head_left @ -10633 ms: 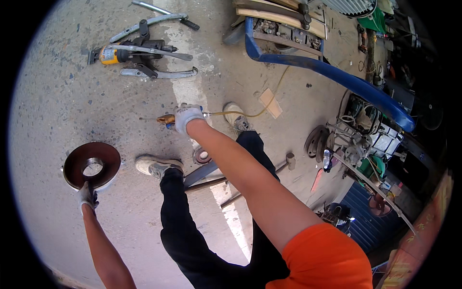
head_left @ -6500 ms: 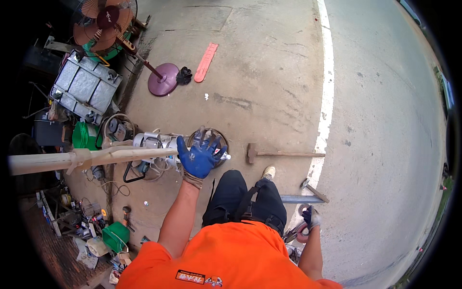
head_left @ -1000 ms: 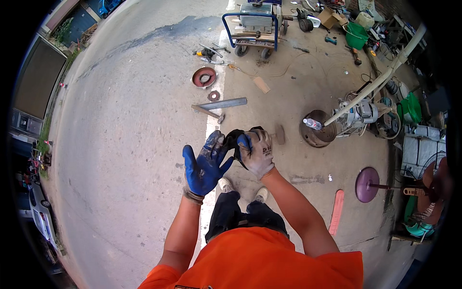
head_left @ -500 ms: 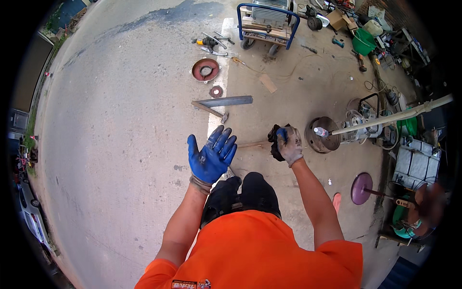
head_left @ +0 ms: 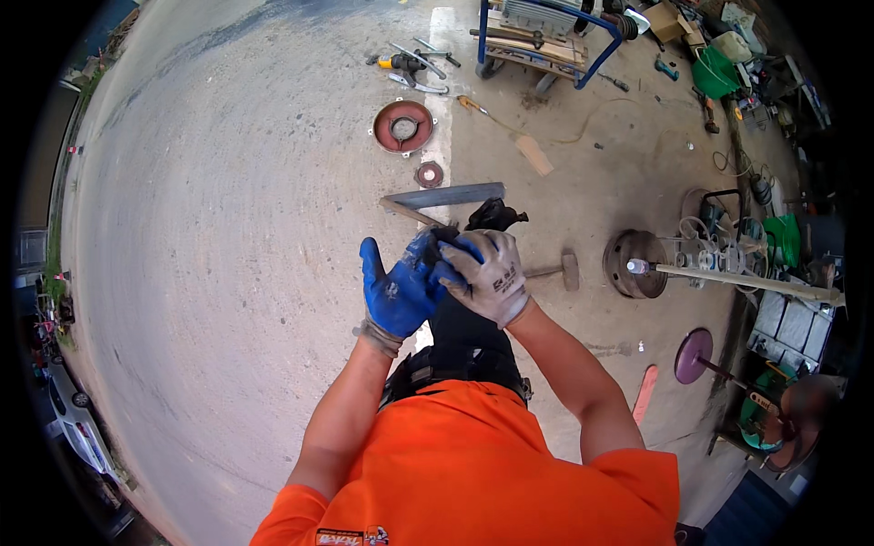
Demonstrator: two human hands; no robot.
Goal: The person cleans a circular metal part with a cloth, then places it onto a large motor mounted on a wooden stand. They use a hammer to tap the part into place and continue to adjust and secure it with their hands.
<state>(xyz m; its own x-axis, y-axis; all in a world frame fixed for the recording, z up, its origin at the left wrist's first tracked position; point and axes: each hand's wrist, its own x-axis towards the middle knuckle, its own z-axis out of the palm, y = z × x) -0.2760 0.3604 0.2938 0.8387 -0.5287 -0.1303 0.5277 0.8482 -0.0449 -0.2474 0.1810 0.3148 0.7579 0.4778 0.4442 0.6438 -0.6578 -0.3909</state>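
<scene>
Left hand: the left hand [head_left: 398, 291], in a blue coated glove, is raised in front of the chest, palm up toward the camera, thumb out to the left, fingers curled up and to the right around a dark object.
Dark object: the dark object [head_left: 440, 244] sits between the two hands at the centre of the view, mostly covered; only a small dark part shows above the fingertips. Its shape, long axis and pointing direction cannot be told.
Right hand: the right hand [head_left: 487, 273], in a grey knit glove, lies over the left hand's fingertips, touching them, back of the hand toward the camera, fingers bent down and closed over the same dark object.
Grip: both hands are clasped together with no gap showing between them.
Floor, upper left: a red-brown disc [head_left: 403, 126] lies flat on the concrete, a smaller ring [head_left: 429, 174] just below it.
Floor, centre: a grey steel angle bar [head_left: 443, 196] lies beyond the hands, long axis roughly left to right.
Floor, right: a hammer [head_left: 562, 269] lies near the right hand, head to the right; a rusty drum [head_left: 635, 264] stands beyond it, well apart from the hands.
</scene>
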